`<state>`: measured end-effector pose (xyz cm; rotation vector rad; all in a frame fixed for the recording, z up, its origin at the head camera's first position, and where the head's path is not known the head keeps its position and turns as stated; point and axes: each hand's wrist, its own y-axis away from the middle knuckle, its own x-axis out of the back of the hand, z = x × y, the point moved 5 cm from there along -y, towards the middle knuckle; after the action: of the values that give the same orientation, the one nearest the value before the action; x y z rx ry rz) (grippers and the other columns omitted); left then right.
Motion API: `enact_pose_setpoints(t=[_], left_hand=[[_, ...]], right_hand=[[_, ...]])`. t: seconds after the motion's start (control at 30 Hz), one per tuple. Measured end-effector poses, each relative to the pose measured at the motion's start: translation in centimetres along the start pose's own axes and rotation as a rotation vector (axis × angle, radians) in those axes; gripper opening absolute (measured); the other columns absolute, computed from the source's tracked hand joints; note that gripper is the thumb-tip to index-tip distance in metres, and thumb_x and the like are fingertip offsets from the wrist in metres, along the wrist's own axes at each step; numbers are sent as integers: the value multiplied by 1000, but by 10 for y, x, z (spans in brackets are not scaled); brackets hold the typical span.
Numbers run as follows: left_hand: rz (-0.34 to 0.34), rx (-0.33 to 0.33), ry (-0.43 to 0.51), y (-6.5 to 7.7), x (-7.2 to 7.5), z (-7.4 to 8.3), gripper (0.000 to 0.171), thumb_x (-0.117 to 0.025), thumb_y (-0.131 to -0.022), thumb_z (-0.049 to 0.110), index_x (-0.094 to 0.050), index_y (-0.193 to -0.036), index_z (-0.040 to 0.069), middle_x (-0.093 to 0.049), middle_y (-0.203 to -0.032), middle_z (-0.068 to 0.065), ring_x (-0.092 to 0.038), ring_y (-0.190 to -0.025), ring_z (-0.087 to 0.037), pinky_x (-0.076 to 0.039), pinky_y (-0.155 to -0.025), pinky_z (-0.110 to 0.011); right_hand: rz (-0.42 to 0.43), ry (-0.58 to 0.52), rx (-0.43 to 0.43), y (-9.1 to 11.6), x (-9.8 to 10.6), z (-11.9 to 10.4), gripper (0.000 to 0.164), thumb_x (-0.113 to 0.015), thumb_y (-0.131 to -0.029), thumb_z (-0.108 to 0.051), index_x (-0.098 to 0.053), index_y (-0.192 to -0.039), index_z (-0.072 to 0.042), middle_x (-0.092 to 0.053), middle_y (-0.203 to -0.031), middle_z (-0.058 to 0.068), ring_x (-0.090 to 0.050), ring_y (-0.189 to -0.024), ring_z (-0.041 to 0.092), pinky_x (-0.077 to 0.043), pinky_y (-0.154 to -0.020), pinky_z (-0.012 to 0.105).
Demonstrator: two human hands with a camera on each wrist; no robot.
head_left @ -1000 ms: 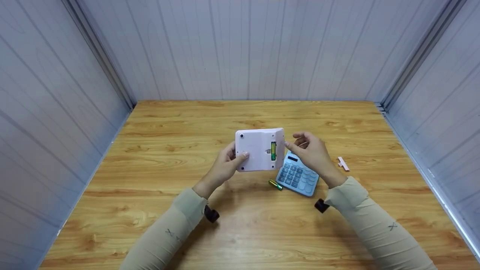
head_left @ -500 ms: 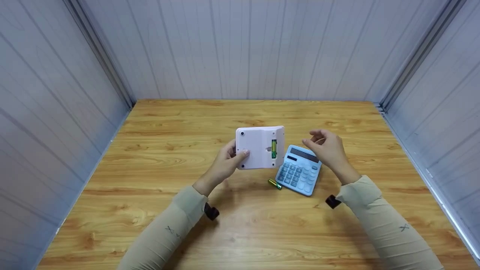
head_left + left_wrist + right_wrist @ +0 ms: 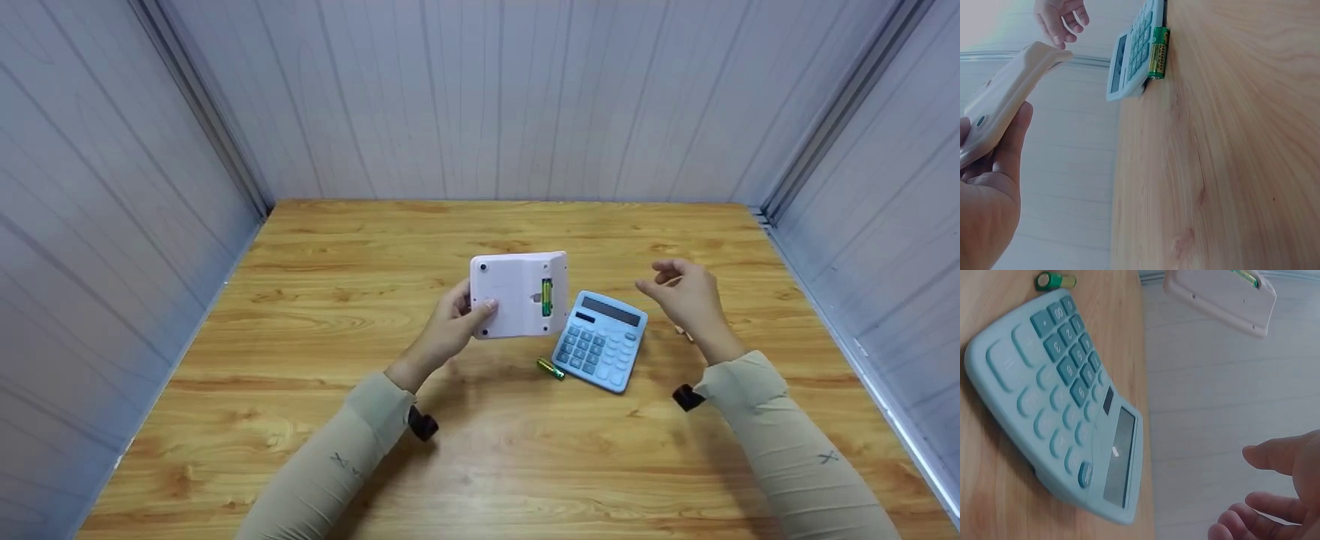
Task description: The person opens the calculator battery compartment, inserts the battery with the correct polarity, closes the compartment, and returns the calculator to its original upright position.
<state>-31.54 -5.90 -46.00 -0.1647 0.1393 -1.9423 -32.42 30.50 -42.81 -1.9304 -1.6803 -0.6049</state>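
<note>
My left hand (image 3: 452, 327) holds a pale pink calculator (image 3: 511, 300) above the table, its back towards me and its thumb on that back. A green and gold battery (image 3: 547, 298) lies in the uncovered battery compartment. My right hand (image 3: 691, 301) is in the air to the right, fingers loosely bent and nothing between them; the right wrist view shows the thumb apart from the fingers (image 3: 1266, 523). Below its wrist, a small piece of the pale battery cover (image 3: 682, 332) shows on the table; the rest is hidden.
A light blue calculator (image 3: 600, 351) lies face up on the wooden table (image 3: 322, 300), right of the pink one. By its lower left corner lies a loose green and gold battery (image 3: 551, 368). Pale panelled walls (image 3: 495, 105) stand at the back and both sides.
My right hand has moved away to the right from the pink calculator's edge, uncovering the blue calculator's display and passing over the battery cover. The left hand keeps its hold, nearly still.
</note>
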Motion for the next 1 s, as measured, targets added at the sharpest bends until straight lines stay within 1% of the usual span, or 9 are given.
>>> enact_pose_setpoints(t=[0.17, 0.23, 0.43, 0.57, 0.8, 0.93, 1.0], left_hand=[[9, 6, 3, 1, 1, 0, 42, -61, -110, 9, -54, -150, -3, -70, -134, -28, -74, -120, -33, -67, -94, -47], [10, 1, 6, 1, 1, 0, 43, -60, -110, 9, -54, -150, -3, -70, -134, -28, -74, -120, -33, -67, -93, -47], [9, -10, 14, 0, 1, -1, 43, -60, -110, 7, -53, -151, -5, -70, -133, -29, -74, -119, -31, -67, -93, -46], [12, -14, 10, 0, 1, -1, 43, -60, -110, 6, -53, -151, -5, -70, -134, -29, -73, -120, -31, -67, -94, -46], [15, -12, 2, 1, 1, -1, 42, -60, -110, 7, -54, -150, -5, -70, -135, -29, -73, -121, -34, -66, -95, -48], [15, -8, 1, 0, 2, -2, 42, -60, -110, 7, -54, -151, -3, -70, -136, -28, -73, -123, -35, -66, -96, -50], [15, -6, 2, 0, 2, -2, 42, -60, -110, 8, -54, -151, -2, -70, -137, -27, -73, -124, -36, -66, -96, -50]], right_hand=[[-1, 20, -15, -1, 7, 9, 51, -77, -102, -30, -66, -141, 2, -68, -122, 19, -64, -106, 29, -51, -72, 18], [5, 30, -15, -2, 10, 13, 52, -78, -101, -30, -67, -141, 2, -69, -122, 20, -64, -104, 28, -51, -73, 18], [13, 78, -15, -4, 16, 26, 51, -78, -101, -28, -67, -139, 5, -69, -121, 22, -64, -104, 30, -50, -81, 26], [0, 99, -39, -7, 17, 35, 53, -78, -102, -28, -66, -139, 7, -68, -121, 22, -64, -105, 32, -51, -82, 32], [-32, 119, -76, -8, 19, 52, 54, -76, -103, -27, -63, -141, 9, -65, -124, 24, -62, -108, 35, -52, -86, 38], [-46, 127, -99, -9, 19, 60, 55, -76, -102, -27, -63, -141, 10, -64, -124, 25, -61, -108, 35, -51, -85, 37], [-62, 119, -125, -9, 19, 65, 58, -76, -102, -28, -61, -144, 10, -63, -127, 25, -60, -109, 34, -51, -84, 36]])
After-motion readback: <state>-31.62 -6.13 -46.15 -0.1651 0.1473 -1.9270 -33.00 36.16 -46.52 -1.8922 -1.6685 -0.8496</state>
